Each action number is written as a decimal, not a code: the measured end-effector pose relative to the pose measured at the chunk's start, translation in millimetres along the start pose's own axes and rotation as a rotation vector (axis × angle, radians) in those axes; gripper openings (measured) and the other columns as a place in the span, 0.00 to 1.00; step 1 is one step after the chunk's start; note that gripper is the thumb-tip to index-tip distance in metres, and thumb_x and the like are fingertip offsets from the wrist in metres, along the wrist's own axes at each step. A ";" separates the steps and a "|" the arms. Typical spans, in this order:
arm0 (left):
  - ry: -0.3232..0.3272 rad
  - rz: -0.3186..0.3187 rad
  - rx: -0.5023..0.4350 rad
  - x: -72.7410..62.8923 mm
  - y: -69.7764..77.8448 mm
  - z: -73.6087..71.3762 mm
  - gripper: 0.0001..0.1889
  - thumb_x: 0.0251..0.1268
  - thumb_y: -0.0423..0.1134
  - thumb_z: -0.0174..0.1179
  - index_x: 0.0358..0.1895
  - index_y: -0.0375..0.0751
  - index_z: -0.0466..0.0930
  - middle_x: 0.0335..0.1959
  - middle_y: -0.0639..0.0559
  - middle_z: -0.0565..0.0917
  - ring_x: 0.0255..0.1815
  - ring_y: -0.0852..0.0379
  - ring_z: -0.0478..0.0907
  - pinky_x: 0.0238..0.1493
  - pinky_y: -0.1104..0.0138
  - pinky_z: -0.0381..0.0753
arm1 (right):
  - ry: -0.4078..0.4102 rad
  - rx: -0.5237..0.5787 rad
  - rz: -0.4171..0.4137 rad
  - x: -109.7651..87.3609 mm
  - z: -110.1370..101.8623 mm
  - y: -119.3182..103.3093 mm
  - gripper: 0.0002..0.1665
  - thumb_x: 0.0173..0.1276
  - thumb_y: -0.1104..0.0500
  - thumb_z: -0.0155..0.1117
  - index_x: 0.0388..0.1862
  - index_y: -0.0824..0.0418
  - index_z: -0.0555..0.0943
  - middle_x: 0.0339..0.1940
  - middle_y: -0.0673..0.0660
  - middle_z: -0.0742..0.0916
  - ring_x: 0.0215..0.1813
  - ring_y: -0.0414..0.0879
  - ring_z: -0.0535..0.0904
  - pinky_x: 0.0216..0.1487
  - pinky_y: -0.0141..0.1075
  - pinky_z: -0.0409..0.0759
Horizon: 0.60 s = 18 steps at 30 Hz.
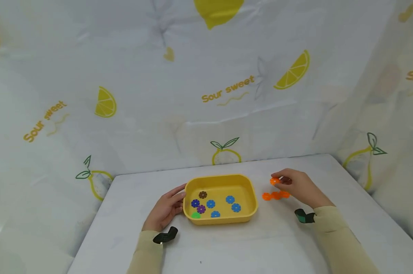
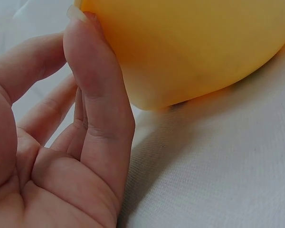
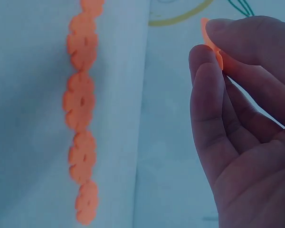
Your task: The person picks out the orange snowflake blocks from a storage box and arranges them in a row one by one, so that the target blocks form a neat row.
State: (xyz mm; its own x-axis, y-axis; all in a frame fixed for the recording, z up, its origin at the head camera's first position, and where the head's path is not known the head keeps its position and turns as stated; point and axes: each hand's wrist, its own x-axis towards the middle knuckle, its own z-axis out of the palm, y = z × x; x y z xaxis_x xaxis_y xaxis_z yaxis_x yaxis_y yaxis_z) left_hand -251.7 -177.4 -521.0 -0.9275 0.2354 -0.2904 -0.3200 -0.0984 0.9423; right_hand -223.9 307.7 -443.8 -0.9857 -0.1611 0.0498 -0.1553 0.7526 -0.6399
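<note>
A yellow plastic basin [image 1: 223, 220] stands on the white table with several notched plastic discs inside. My left hand [image 1: 167, 209] is at its left end, fingers and thumb gripping the rim. Close up, the left wrist view shows the fingertips right at the edge of the basin [image 2: 204, 52]. To the right of the basin, my right hand [image 1: 297, 186] pinches an orange snowflake disc [image 1: 274, 181] between thumb and fingertips. Most of that disc [image 3: 219, 58] is hidden by the fingers in the right wrist view. A row of orange snowflake discs [image 3: 79, 100] lies end to end on the table beside this hand.
In the basin are blue discs [image 1: 230, 199], a brown one [image 1: 202, 195], a purple one [image 1: 201, 209], a dark blue one [image 1: 195, 203] and a green one [image 1: 195, 215]. A lemon-print cloth [image 1: 151, 133] hangs behind the table and at its sides.
</note>
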 end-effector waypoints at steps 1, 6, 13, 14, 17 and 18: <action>0.002 0.000 0.005 0.0 -0.1 0.0 0.32 0.74 0.51 0.71 0.78 0.54 0.76 0.47 0.49 0.88 0.38 0.59 0.81 0.41 0.72 0.87 | 0.002 0.002 0.005 -2.7 -1.5 5.9 0.23 0.76 0.56 0.73 0.67 0.59 0.85 0.61 0.58 0.89 0.57 0.53 0.85 0.59 0.51 0.88; 0.006 -0.008 -0.003 0.9 -0.6 -0.6 0.32 0.74 0.52 0.71 0.78 0.54 0.76 0.46 0.49 0.88 0.38 0.59 0.81 0.41 0.72 0.87 | 0.041 -0.017 0.031 -12.6 -9.9 27.8 0.23 0.76 0.55 0.73 0.67 0.58 0.86 0.62 0.59 0.89 0.58 0.55 0.85 0.57 0.46 0.87; 0.005 -0.020 -0.010 3.3 -0.3 -0.1 0.32 0.75 0.50 0.70 0.79 0.54 0.75 0.46 0.50 0.88 0.38 0.59 0.82 0.42 0.70 0.88 | 0.067 -0.031 0.057 -19.7 -21.1 48.0 0.24 0.76 0.54 0.73 0.68 0.61 0.85 0.63 0.63 0.89 0.58 0.57 0.85 0.57 0.46 0.86; 0.007 -0.021 -0.009 3.2 0.1 0.0 0.32 0.75 0.50 0.70 0.79 0.54 0.75 0.46 0.50 0.88 0.38 0.59 0.82 0.42 0.71 0.88 | 0.068 -0.033 0.062 -20.4 -22.4 51.0 0.25 0.76 0.55 0.73 0.67 0.61 0.85 0.63 0.64 0.89 0.58 0.58 0.85 0.57 0.48 0.86; 0.012 -0.028 -0.006 2.4 0.2 1.0 0.32 0.76 0.49 0.70 0.79 0.53 0.74 0.48 0.49 0.88 0.39 0.58 0.82 0.43 0.70 0.88 | 0.075 -0.044 0.082 -22.8 -25.2 61.6 0.25 0.76 0.54 0.73 0.67 0.62 0.85 0.63 0.66 0.88 0.58 0.61 0.85 0.59 0.56 0.85; 0.013 -0.030 -0.003 2.0 -0.2 1.4 0.32 0.76 0.49 0.70 0.79 0.54 0.74 0.48 0.49 0.88 0.40 0.58 0.82 0.43 0.70 0.88 | 0.076 -0.048 0.089 -23.9 -26.2 65.6 0.25 0.76 0.54 0.72 0.67 0.63 0.85 0.63 0.67 0.88 0.58 0.62 0.84 0.60 0.58 0.85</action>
State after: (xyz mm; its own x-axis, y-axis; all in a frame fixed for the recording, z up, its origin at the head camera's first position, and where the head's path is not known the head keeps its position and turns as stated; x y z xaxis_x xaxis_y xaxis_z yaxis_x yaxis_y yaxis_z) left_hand -253.2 -175.6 -521.5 -0.9197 0.2260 -0.3210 -0.3486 -0.0941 0.9325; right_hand -212.2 377.6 -466.9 -0.9975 -0.0447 0.0540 -0.0684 0.7917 -0.6071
